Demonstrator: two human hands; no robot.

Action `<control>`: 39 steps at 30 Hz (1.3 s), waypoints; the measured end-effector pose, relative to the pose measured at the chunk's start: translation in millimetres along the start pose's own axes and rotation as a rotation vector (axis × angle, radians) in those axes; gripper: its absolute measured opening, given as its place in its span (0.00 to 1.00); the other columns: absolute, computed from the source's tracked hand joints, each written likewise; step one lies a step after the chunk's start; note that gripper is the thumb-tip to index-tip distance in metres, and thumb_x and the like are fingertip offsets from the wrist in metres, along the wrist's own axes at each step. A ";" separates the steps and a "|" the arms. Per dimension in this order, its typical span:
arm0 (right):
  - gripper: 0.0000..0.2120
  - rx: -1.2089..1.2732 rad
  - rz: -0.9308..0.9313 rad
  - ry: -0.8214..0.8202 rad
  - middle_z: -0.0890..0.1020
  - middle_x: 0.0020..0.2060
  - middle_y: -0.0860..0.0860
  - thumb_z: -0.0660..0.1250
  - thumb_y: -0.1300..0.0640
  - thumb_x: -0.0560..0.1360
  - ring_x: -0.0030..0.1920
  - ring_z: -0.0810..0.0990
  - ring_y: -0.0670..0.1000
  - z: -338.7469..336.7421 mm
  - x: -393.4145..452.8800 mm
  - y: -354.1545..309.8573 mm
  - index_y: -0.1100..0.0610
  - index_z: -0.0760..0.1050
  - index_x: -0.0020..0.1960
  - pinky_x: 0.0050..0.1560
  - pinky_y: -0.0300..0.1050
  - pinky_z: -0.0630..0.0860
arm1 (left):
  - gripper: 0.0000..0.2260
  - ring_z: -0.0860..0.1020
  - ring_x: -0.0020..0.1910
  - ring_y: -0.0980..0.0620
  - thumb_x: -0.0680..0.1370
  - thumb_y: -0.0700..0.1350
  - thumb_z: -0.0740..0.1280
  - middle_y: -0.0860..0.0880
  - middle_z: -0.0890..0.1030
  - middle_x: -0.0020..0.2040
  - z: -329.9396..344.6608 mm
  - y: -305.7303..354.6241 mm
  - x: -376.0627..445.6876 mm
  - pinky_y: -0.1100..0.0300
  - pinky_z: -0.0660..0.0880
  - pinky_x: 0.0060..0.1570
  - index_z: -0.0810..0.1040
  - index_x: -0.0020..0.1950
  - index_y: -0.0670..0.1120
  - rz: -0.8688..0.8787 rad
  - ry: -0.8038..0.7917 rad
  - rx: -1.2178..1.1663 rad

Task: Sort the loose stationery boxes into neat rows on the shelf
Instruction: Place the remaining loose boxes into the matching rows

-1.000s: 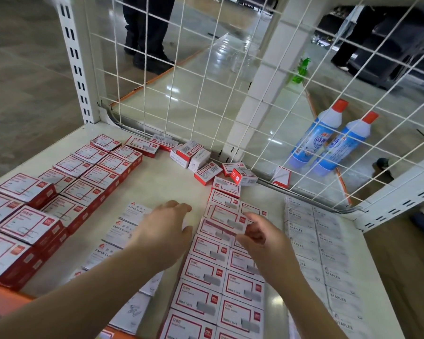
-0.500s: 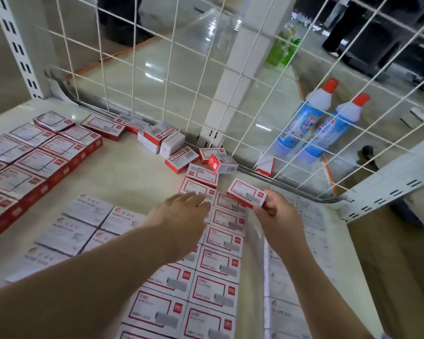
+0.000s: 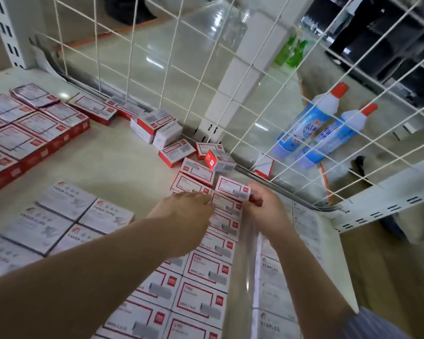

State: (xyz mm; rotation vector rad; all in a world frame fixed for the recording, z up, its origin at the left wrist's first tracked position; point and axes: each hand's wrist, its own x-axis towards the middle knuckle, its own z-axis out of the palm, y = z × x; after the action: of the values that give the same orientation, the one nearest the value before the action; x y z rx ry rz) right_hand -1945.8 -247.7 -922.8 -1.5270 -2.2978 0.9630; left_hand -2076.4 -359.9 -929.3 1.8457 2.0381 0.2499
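1. Held: one small red-and-white box [image 3: 233, 188], pinched at its right end by the right hand [image 3: 267, 206], thumb and fingers curled round that end; lifted slightly off the shelf [image 3: 113, 165], long axis running left to right, about in line with the boxes under it.
2. Just below and left of the held box: the far end of the two-wide red-and-white rows [image 3: 206, 272], running toward the viewer. Likely slot: the right column's far end, directly beneath the box, so probably a short drop and a nudge.
3. Left hand [image 3: 189, 214]: fingers straight, flat on the left column's far boxes, gripping nothing; fingertips almost touching the held box's left end. Nearer for squaring the row; right hand nearer for placing.
4. Further back, near the wire grid [image 3: 230, 57]: the loose heap [image 3: 181, 143], boxes tilted, on edge, skewed, some barcode-up, not yet sorted.
5. Materials: thin glossy card, sharp-cornered, light, apt to slide on the smooth pale shelf. Grey paper-clip boxes [image 3: 64, 218] at left, pale staples boxes [image 3: 272, 285] at right, flat and matte-looking, already in rows.
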 end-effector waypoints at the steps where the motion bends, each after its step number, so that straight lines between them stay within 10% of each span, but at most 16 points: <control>1: 0.07 -0.004 0.014 -0.007 0.81 0.45 0.46 0.63 0.55 0.77 0.48 0.79 0.45 1.0 1.0 -0.3 0.52 0.76 0.54 0.48 0.40 0.76 | 0.23 0.58 0.73 0.53 0.80 0.46 0.59 0.55 0.59 0.75 0.6 -0.4 0.2 0.54 0.57 0.70 0.57 0.75 0.53 0.001 0.004 -0.005; 5: 0.05 -0.026 0.048 -0.016 0.82 0.44 0.49 0.63 0.56 0.77 0.47 0.80 0.49 4.8 5.1 -2.0 0.54 0.77 0.49 0.52 0.51 0.78 | 0.23 0.60 0.72 0.53 0.80 0.45 0.59 0.55 0.60 0.74 1.5 -1.6 -0.5 0.55 0.59 0.69 0.58 0.74 0.53 0.019 0.034 -0.016; 9: 0.16 -0.097 0.070 -0.024 0.79 0.54 0.47 0.63 0.55 0.78 0.54 0.77 0.48 6.0 6.4 -3.6 0.52 0.71 0.65 0.57 0.50 0.75 | 0.23 0.58 0.73 0.54 0.80 0.45 0.59 0.55 0.59 0.74 0.9 -3.0 -0.5 0.56 0.58 0.70 0.58 0.74 0.53 0.035 0.038 -0.010; 16: 0.14 -0.208 -0.004 -0.055 0.70 0.39 0.40 0.58 0.57 0.80 0.38 0.69 0.38 4.1 1.0 -10.1 0.52 0.69 0.65 0.33 0.30 0.65 | 0.20 0.65 0.68 0.54 0.80 0.44 0.60 0.55 0.67 0.70 1.0 -4.3 0.3 0.58 0.64 0.66 0.63 0.72 0.52 0.042 0.059 -0.035; 29: 0.15 -0.239 -0.001 -0.019 0.74 0.43 0.45 0.58 0.58 0.79 0.40 0.73 0.43 8.6 0.5 -9.5 0.51 0.68 0.66 0.35 0.33 0.69 | 0.23 0.55 0.74 0.53 0.81 0.47 0.57 0.55 0.56 0.75 -1.9 -7.4 -9.4 0.56 0.53 0.71 0.55 0.75 0.53 -0.025 0.075 -0.070; 39: 0.20 -0.272 -0.059 0.196 0.72 0.58 0.51 0.63 0.55 0.76 0.60 0.72 0.52 25.6 6.7 -18.9 0.52 0.68 0.68 0.61 0.54 0.72 | 0.21 0.60 0.72 0.51 0.79 0.48 0.61 0.54 0.63 0.72 -12.2 -24.0 -12.6 0.55 0.59 0.70 0.63 0.72 0.54 -0.172 0.125 -0.047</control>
State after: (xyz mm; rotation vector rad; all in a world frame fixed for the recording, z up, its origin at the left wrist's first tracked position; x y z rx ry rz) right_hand -1975.8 -256.6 -931.6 -1.5630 -2.3886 0.4760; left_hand -2102.3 -373.9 -925.2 1.6527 2.2402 0.3700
